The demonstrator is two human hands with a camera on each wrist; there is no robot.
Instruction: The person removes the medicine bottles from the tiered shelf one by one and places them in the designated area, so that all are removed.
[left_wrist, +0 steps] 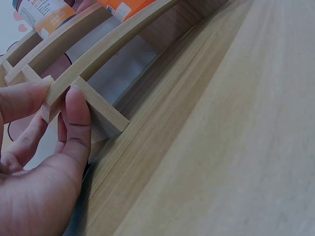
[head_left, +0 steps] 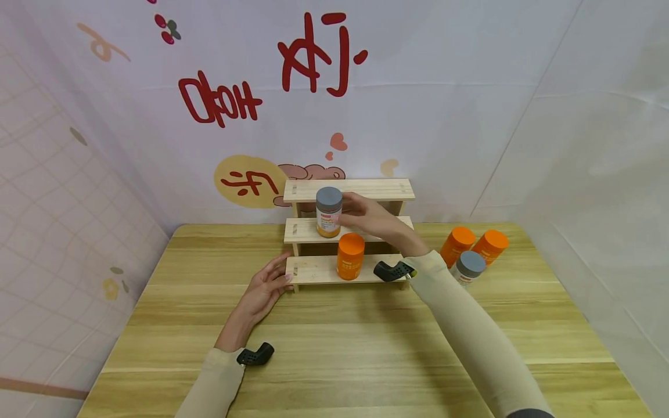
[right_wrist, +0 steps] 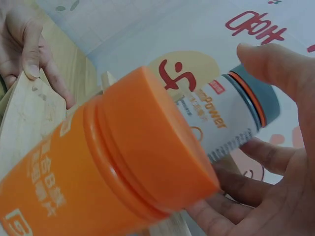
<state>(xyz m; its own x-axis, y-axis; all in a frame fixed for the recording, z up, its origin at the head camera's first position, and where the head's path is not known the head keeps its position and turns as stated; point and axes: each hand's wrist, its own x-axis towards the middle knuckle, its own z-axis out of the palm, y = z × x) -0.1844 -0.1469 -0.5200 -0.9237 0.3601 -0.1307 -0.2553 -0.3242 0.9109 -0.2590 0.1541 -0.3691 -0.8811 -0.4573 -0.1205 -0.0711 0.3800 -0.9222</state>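
Observation:
A three-tier wooden display stand (head_left: 313, 231) stands against the wall. My left hand (head_left: 263, 290) pinches the left end of its lowest tier; in the left wrist view, thumb and fingers (left_wrist: 76, 115) hold the board's corner. At the middle tier is a grey-lidded supplement bottle (head_left: 328, 215) with a white and orange label. My right hand (head_left: 373, 219) holds it from the right, thumb and fingers on either side. An orange bottle (head_left: 350, 258) stands on the lowest tier, and in the right wrist view this orange bottle (right_wrist: 118, 157) partly covers the grey-lidded one (right_wrist: 216, 115).
Right of the stand, two orange bottles (head_left: 457, 244) and another grey-lidded bottle (head_left: 469, 266) stand close together on the wooden table (head_left: 334, 348). A printed white wall covering (head_left: 444, 116) rises behind. Black wrist mounts (head_left: 256, 354) sit on both sleeves.

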